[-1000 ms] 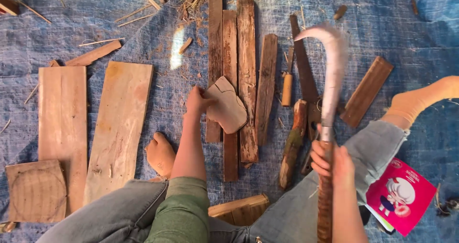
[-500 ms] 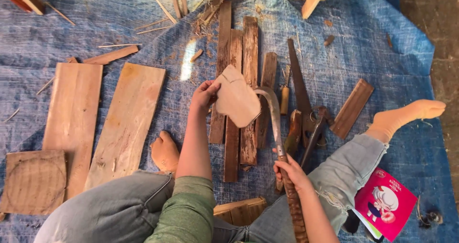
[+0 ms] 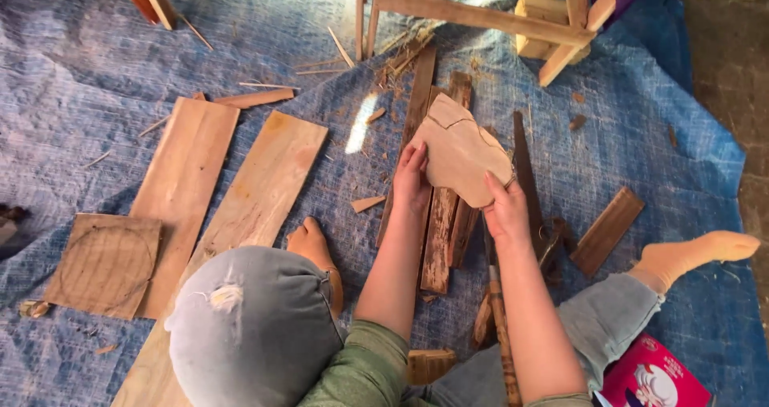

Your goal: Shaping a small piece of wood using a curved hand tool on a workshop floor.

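A person sits on a blue tarp (image 3: pixel 96 62), seen from above. Both hands hold a flat, irregular wood piece (image 3: pixel 459 149) just above a row of narrow slats (image 3: pixel 439 231). The left hand (image 3: pixel 411 181) grips its left edge, fingers curled over it. The right hand (image 3: pixel 506 208) grips its lower right edge, fingers closed on it. Two wide planks (image 3: pixel 240 191) lie to the left, beside a square board (image 3: pixel 106 263). A pink box (image 3: pixel 653 379) sits near the right knee.
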